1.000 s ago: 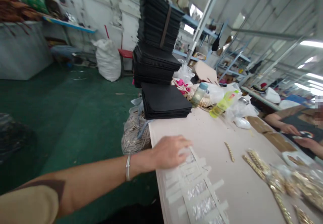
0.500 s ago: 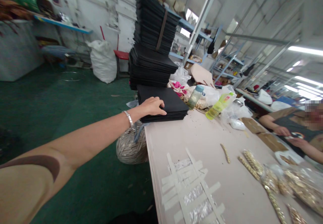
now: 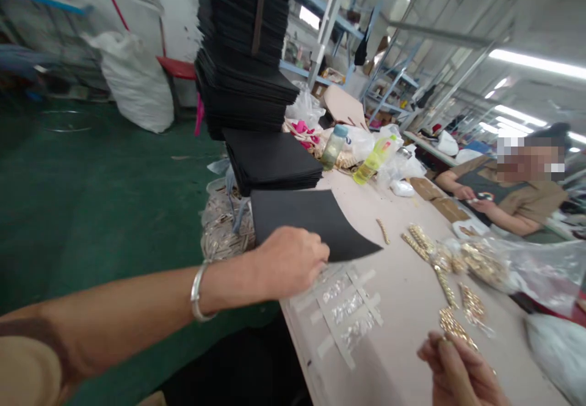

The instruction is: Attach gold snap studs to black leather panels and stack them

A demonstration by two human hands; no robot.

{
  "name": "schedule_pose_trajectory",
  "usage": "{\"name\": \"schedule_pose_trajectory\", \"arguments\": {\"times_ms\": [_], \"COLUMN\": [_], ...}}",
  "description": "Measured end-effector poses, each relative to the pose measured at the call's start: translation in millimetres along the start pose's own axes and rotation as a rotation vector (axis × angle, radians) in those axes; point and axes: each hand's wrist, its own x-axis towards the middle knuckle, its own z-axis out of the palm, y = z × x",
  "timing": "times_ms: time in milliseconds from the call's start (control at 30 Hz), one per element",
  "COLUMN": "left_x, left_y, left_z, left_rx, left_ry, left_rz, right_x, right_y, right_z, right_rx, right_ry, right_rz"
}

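Observation:
My left hand (image 3: 289, 261), with a bangle at the wrist, is closed on the near edge of a thin black sheet (image 3: 304, 213). The sheet hangs above the table, its right corner bending out. Just behind it lies a low pile of black sheets (image 3: 274, 154). At the lower right my right hand (image 3: 460, 366) has thumb and fingers pinched together; whatever is between them is too small to make out. Gold beaded pieces (image 3: 458, 328) lie close beyond that hand. Below the sheet, pale tape strips (image 3: 336, 333) form a grid on the table (image 3: 389, 284).
Tall black stacks (image 3: 247, 94) rise at the back left. A blue-capped bottle (image 3: 334, 148), a yellow-green bottle (image 3: 374, 160) and plastic bags stand behind. Bags of gold parts (image 3: 485, 262) lie right. A co-worker (image 3: 499, 192) sits across the table. A white sack (image 3: 135, 79) stands on the floor.
My left hand has drawn one black sheet off the low pile and towards me, over the taped strips. My right hand has come into view. The camera has turned somewhat right.

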Motion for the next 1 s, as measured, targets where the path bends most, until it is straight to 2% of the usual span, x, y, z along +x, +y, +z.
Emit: {"name": "schedule_pose_trajectory", "arguments": {"times_ms": [67, 133, 200, 233, 267, 333, 433, 500, 567, 633, 767, 1000], "left_x": [-24.6, -50.9, -75.5, -85.8, -94.4, -106.2, -113.6, -115.2, -114.9, -112.4, -101.0, -76.0], "left_y": [41.6, 73.2, 91.0, 93.8, 92.5, 78.9, 44.1, 24.1, 14.2, 14.7, 30.6, 46.6], "left_z": [31.8, 62.2, 84.6, 91.7, 96.1, 99.0, 99.5, 102.4, 106.7, 109.2, 105.3, 101.8], "left_rx": [-0.089, -0.232, -0.452, -0.580, -0.702, -0.889, -1.009, -1.051, -1.115, -1.255, -1.516, -1.684], "left_ry": [-0.107, -0.205, -0.272, -0.291, -0.301, -0.316, -0.349, -0.331, -0.286, -0.267, -0.357, -0.421], "left_rz": [0.134, 0.227, 0.296, 0.291, 0.243, 0.012, -0.414, -0.573, -0.627, -0.635, -0.628, -0.784], "right_x": [-2.6, -9.8, -19.5, -24.5, -29.2, -37.4, -45.4, -48.5, -51.6, -55.6, -64.1, -60.5], "right_y": [-14.1, -15.4, -5.0, 2.6, 10.5, 23.4, 28.9, 24.2, 16.9, 9.9, 2.9, 3.7], "right_z": [5.5, 17.3, 29.2, 33.2, 35.3, 34.2, 26.2, 23.5, 25.9, 32.7, 48.1, 53.8], "right_rx": [-0.144, -0.292, -0.347, -0.342, -0.327, -0.289, -0.252, -0.267, -0.313, -0.365, -0.479, -0.608], "right_ry": [-0.060, -0.196, -0.328, -0.364, -0.385, -0.399, -0.411, -0.433, -0.479, -0.559, -0.705, -0.811], "right_rz": [-0.027, 0.003, 0.078, 0.120, 0.162, 0.231, 0.325, 0.375, 0.393, 0.388, 0.382, 0.311]}}
